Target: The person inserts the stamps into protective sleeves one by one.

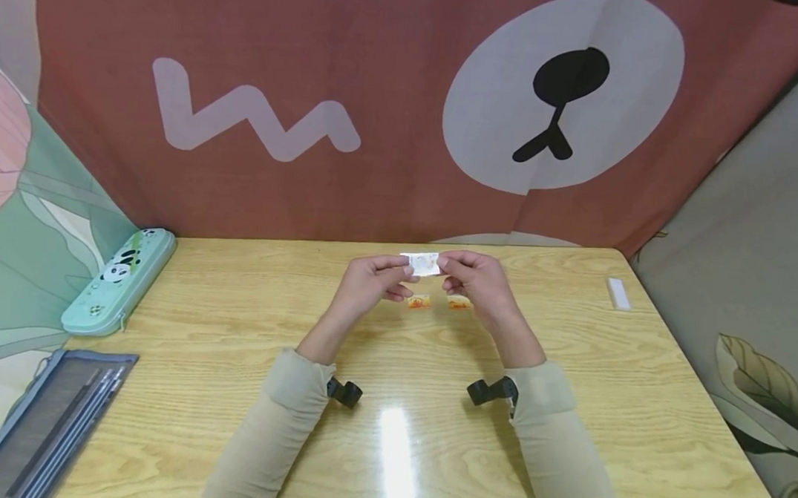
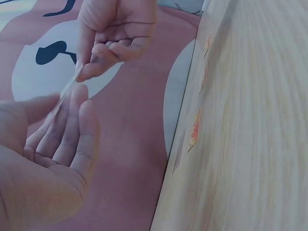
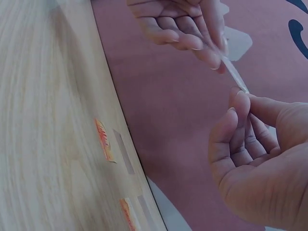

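Observation:
Between both hands, raised over the far part of the table, is a small flat white card (image 1: 423, 264) with faint printed marks. My left hand (image 1: 369, 281) pinches its left end between thumb and fingers. The opposite end is pinched by my right hand (image 1: 481, 281). Seen almost edge-on in the right wrist view, the card (image 3: 234, 73) looks thin and stiff. Below the hands lie small orange-and-yellow printed pieces; one orange piece (image 1: 419, 301) is under the left fingertips, and another orange piece (image 1: 458, 302) is partly covered by the right hand.
A mint pencil case (image 1: 120, 281) with pandas lies at the table's left edge. Nearer is a blue-edged mesh pouch (image 1: 73, 420) holding long thin items. A small white block (image 1: 618, 294) rests at the far right. A brown bear-print cloth (image 1: 294, 192) hangs behind the wooden table (image 1: 431, 429).

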`<state>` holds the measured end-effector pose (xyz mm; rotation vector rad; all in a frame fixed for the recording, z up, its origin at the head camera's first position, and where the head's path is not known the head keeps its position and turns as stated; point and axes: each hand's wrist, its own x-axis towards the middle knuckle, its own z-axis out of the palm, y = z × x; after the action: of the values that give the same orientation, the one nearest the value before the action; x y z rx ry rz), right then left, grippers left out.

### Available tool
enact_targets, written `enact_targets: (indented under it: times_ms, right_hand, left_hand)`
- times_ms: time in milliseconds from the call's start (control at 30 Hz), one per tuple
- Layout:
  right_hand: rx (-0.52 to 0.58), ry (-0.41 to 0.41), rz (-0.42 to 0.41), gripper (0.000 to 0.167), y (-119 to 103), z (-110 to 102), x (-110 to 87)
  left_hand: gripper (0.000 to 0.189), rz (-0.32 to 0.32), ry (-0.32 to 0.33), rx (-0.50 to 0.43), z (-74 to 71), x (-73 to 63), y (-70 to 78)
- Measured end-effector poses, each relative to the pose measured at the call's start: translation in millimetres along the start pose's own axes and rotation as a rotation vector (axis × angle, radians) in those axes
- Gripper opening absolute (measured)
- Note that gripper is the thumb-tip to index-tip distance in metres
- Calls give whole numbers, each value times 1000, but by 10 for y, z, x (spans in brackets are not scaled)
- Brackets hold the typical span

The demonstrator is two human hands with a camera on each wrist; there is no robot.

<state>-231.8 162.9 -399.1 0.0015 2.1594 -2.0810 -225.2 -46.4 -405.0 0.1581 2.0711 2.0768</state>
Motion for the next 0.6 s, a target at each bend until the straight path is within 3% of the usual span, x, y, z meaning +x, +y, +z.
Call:
enact_targets:
  times_ms: [200, 600]
  right_hand:
    - [11, -18, -12, 29, 19, 43, -3]
    - [-7, -82, 13, 37, 22, 27, -1]
  left_hand:
    - [29, -35, 34, -74, 28, 7, 0]
    - [27, -33, 9, -99, -4, 6, 7]
